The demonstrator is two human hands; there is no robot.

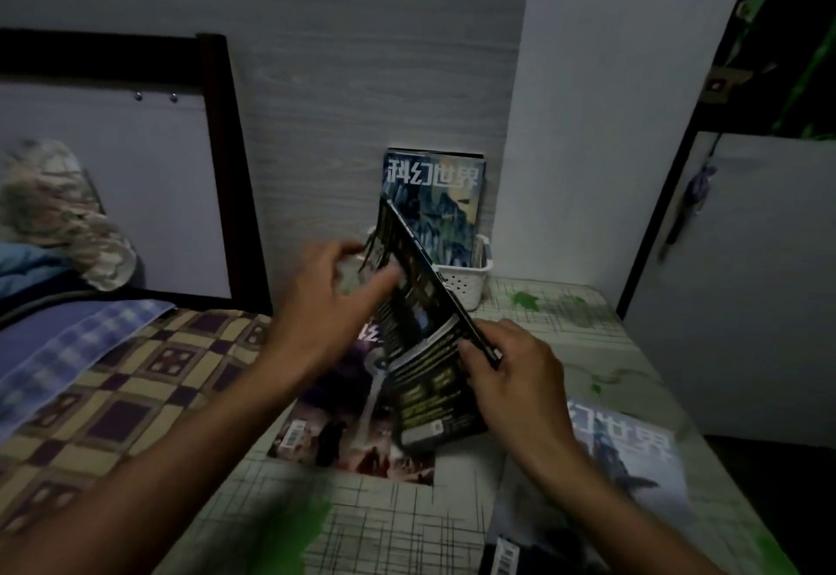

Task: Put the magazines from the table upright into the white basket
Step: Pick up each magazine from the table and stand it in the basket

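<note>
A dark magazine (420, 348) with yellow print hangs tilted above the table, its top end pointing toward the white basket (466, 285). My right hand (506, 375) grips its near right edge. My left hand (325, 303) rests against its left face with fingers spread, blurred by motion. One magazine (434, 194) with a blue-green cover stands upright in the basket against the wall. A purple-covered magazine (344, 430) lies flat on the table under the held one. Another magazine (633, 452) with a pale blue cover lies flat at the right.
The table (407, 520) has a pale grid-patterned cloth with green leaves. A bed with a checked blanket (113, 393) adjoins it on the left. A white cabinet door (746, 280) stands at the right. A dark item with a barcode (506, 556) lies at the near edge.
</note>
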